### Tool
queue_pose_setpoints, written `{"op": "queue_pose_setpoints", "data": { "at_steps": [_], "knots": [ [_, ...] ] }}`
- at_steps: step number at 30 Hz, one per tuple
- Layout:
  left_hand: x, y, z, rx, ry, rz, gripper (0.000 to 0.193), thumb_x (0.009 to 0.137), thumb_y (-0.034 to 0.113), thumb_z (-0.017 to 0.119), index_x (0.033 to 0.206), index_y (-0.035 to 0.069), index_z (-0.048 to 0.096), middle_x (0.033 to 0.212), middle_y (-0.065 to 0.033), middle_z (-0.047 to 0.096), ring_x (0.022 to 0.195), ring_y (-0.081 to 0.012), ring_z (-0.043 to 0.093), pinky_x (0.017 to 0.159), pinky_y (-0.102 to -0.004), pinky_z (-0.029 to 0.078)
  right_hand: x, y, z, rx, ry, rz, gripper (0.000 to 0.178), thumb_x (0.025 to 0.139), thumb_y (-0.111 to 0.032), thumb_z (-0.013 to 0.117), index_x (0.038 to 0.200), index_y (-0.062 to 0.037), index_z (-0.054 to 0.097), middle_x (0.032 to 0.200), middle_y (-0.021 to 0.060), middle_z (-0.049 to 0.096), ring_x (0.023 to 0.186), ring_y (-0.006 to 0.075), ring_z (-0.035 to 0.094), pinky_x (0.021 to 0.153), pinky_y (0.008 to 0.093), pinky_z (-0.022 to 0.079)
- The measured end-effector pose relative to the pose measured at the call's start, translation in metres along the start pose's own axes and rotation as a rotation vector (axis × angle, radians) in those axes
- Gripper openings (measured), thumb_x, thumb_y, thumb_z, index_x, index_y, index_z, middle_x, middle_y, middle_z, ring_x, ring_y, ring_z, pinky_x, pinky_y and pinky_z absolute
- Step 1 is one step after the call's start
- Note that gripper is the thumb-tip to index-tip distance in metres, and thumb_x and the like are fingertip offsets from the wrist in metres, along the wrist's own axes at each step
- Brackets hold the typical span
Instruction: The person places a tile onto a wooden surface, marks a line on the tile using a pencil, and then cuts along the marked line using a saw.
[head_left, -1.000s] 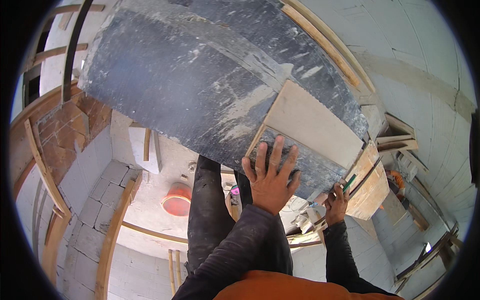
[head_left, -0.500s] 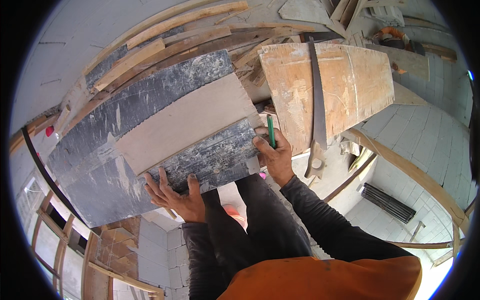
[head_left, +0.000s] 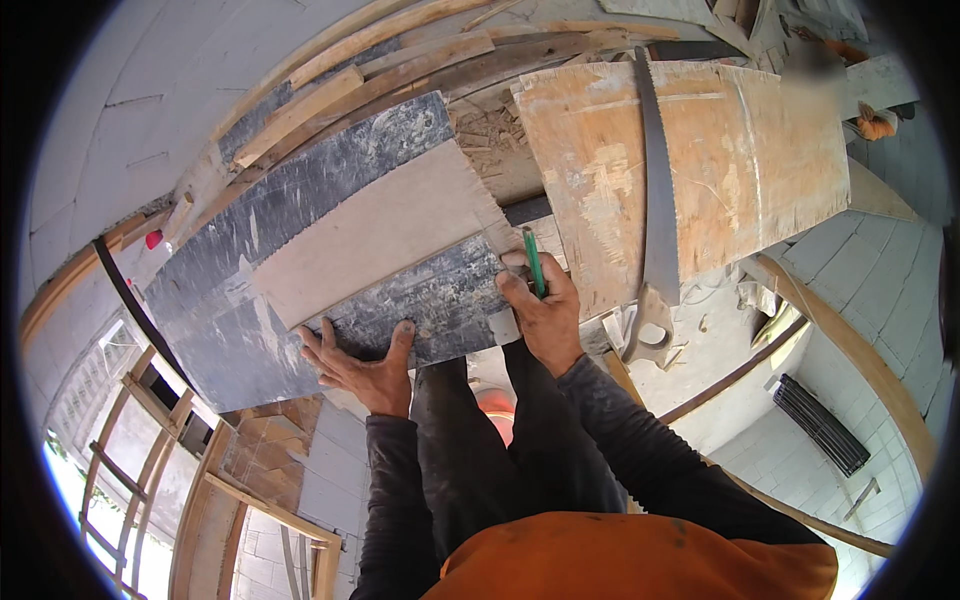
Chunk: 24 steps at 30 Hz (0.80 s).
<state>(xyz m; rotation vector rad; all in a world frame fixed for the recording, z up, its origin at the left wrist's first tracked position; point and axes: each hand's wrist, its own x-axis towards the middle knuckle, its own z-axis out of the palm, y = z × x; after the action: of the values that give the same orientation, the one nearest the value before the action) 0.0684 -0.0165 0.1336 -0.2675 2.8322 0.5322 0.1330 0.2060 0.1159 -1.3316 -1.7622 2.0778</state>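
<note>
A large dark, paint-smeared board (head_left: 222, 288) lies in front of me with a pale rectangular sheet (head_left: 375, 235) on it. Along the near side of that sheet lies a narrower dark panel (head_left: 430, 305), also smeared with white. My left hand (head_left: 365, 375) rests on the panel's near left edge, fingers and thumb spread apart. At the panel's right end, my right hand (head_left: 545, 305) holds a green pencil (head_left: 533, 262), which points up out of the fist. The thumb and fingertips of this hand press on the panel's corner.
Right of the boards, a handsaw (head_left: 655, 200) lies across a worn plywood sheet (head_left: 740, 160). Long timber strips (head_left: 400, 75) are piled beyond. A curved wooden beam (head_left: 850, 340) and a dark ribbed object (head_left: 820, 425) are at the right. An orange shape (head_left: 877, 124) shows at the far right.
The whole view has shifted, with the saw and plywood now further right. The pencil leans a little more to the left. Both hands stay at about the same spots on the panel.
</note>
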Motion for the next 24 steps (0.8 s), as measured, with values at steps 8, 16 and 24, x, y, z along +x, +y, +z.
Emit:
{"op": "queue_pose_setpoints", "data": {
  "at_steps": [8, 16, 24],
  "knots": [
    [-0.003, 0.003, 0.003, -0.103, 0.007, -0.024, 0.117, 0.073, 0.043, 0.094, 0.163, 0.005, 0.029, 0.177, -0.0190, 0.008, 0.163, -0.0456, -0.005, 0.122, -0.0721, -0.009, 0.000, -0.013, -0.003, -0.019, -0.030, 0.073, 0.023, 0.097, -0.010, 0.077, 0.117, -0.0019, 0.069, 0.097, -0.0023, 0.067, 0.086, 0.0050, 0.057, 0.077, 0.0234, 0.049],
    [-0.004, 0.013, 0.009, -0.082, -0.027, -0.053, 0.131, 0.071, 0.048, 0.092, 0.167, 0.003, 0.016, 0.176, -0.0257, 0.005, 0.162, -0.0478, -0.008, 0.122, -0.0713, -0.011, -0.001, -0.021, 0.002, 0.003, -0.024, 0.034, 0.020, 0.097, -0.011, 0.076, 0.114, -0.0033, 0.069, 0.095, -0.0019, 0.068, 0.084, 0.0056, 0.059, 0.074, 0.0252, 0.050],
    [-0.006, 0.030, 0.018, -0.028, 0.005, -0.130, 0.150, 0.058, 0.060, 0.096, 0.167, 0.003, 0.010, 0.175, -0.0267, 0.001, 0.162, -0.0458, -0.010, 0.123, -0.0709, -0.009, 0.002, -0.012, -0.001, -0.090, -0.037, -0.027, 0.018, 0.097, -0.013, 0.075, 0.113, -0.0048, 0.069, 0.093, -0.0010, 0.068, 0.080, 0.0069, 0.057, 0.073, 0.0261, 0.049]
  ]
}}
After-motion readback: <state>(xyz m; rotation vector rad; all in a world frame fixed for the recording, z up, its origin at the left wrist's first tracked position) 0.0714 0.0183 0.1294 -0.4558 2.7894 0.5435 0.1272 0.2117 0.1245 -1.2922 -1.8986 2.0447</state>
